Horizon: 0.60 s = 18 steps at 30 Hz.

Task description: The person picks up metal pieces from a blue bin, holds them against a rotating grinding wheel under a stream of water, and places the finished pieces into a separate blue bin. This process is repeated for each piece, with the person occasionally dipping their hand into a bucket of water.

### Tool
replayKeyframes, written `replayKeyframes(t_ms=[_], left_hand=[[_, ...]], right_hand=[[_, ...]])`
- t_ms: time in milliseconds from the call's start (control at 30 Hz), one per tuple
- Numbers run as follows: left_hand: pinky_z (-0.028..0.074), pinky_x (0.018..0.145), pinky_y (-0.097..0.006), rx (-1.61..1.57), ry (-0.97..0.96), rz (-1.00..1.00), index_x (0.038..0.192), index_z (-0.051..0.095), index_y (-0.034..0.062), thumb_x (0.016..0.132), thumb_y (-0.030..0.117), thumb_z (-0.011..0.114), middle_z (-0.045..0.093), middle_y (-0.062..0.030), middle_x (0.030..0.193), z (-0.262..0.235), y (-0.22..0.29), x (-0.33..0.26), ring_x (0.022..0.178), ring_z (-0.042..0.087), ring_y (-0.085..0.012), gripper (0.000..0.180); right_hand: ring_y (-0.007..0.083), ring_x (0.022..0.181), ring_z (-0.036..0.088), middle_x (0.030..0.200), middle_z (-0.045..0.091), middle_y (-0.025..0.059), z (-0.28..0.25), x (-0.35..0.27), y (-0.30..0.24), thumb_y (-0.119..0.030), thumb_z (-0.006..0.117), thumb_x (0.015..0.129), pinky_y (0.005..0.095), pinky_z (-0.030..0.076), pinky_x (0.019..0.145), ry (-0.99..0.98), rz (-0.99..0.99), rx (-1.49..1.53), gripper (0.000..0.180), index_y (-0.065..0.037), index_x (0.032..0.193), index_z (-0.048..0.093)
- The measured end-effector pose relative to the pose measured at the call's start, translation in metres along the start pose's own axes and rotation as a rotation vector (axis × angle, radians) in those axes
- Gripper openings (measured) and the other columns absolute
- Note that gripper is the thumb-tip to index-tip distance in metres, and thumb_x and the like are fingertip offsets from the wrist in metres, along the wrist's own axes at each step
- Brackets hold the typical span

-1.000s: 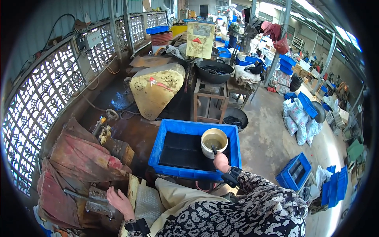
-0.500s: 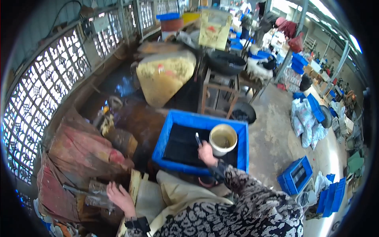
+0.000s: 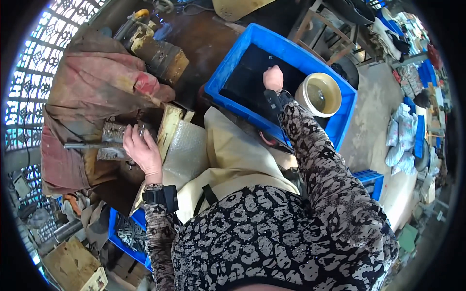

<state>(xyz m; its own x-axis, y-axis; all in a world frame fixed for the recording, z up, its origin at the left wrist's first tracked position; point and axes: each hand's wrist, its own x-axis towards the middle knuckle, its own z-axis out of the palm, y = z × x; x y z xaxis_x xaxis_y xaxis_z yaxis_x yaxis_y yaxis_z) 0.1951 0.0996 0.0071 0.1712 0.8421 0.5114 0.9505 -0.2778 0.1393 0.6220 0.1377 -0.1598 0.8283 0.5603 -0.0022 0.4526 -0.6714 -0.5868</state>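
My left hand (image 3: 141, 148) lies with its fingers stretched out at the right end of a grey, worn metal block (image 3: 112, 153). A metal rod (image 3: 82, 145) sticks out to the left of that block. Over the black bottom of a blue plastic crate (image 3: 233, 53), my right hand (image 3: 274, 77) is closed. Just past its fingers shows a small bright spot; whether the hand still grips a piece is hidden. Right of this hand, inside the crate, stands a cream bucket (image 3: 310, 99) with murky liquid in it.
A stained red-brown cloth (image 3: 97, 72) drapes the left side, beside a dirty metal fixture (image 3: 155, 56). Bubble wrap (image 3: 187, 145) and a beige apron (image 3: 233, 145) cover my lap. A lower blue crate (image 3: 128, 240) holds many metal parts. Plastic sacks (image 3: 402, 136) lie at the right.
The view has tipped down and turned. My right hand, which held a slim silvery metal piece, has moved farther from the crate's near wall. My left hand stays by the metal block.
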Motion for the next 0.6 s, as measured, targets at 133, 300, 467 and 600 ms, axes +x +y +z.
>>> replayKeyframes(t_ms=[133, 300, 467, 600], left_hand=[[0.036, 0.101, -0.046, -0.005, -0.029, -0.003, 0.120, 0.056, -0.0006, 0.091, 0.017, 0.057, 0.052, -0.0186, 0.128, -0.004, 0.003, -0.001, 0.118, 0.046, -0.0380, 0.034], [0.035, 0.102, -0.046, 0.007, -0.066, -0.022, 0.120, 0.056, -0.0006, 0.092, 0.019, 0.057, 0.051, -0.0188, 0.128, 0.001, -0.001, 0.007, 0.118, 0.045, -0.0376, 0.035], [0.036, 0.101, -0.047, -0.008, -0.090, -0.049, 0.119, 0.056, -0.0009, 0.090, 0.018, 0.059, 0.050, -0.0193, 0.127, 0.002, 0.002, 0.010, 0.118, 0.045, -0.0383, 0.034], [0.036, 0.101, -0.047, -0.022, -0.098, -0.052, 0.119, 0.056, -0.0011, 0.090, 0.017, 0.060, 0.050, -0.0194, 0.127, -0.004, 0.006, 0.010, 0.118, 0.045, -0.0386, 0.035]], right_hand=[[0.0376, 0.090, 0.066, 0.091, 0.068, 0.0217, 0.022, 0.015, -0.021, -0.025, 0.053, 0.090, 0.0481, 0.052, 0.077, -0.078, 0.066, -0.042, 0.026, -0.001, 0.091, 0.064], [0.0345, 0.096, 0.066, 0.100, 0.068, 0.0178, 0.056, 0.034, -0.055, -0.021, 0.057, 0.088, 0.0443, 0.053, 0.081, -0.193, 0.194, -0.116, 0.021, -0.004, 0.098, 0.061], [0.0345, 0.098, 0.067, 0.100, 0.068, 0.0178, 0.072, 0.044, -0.066, -0.019, 0.058, 0.086, 0.0430, 0.054, 0.083, -0.233, 0.223, -0.164, 0.026, -0.002, 0.105, 0.056], [0.0348, 0.104, 0.064, 0.110, 0.067, 0.0173, 0.067, 0.048, -0.072, -0.020, 0.055, 0.090, 0.0425, 0.054, 0.084, -0.245, 0.262, -0.176, 0.026, -0.003, 0.109, 0.059]])
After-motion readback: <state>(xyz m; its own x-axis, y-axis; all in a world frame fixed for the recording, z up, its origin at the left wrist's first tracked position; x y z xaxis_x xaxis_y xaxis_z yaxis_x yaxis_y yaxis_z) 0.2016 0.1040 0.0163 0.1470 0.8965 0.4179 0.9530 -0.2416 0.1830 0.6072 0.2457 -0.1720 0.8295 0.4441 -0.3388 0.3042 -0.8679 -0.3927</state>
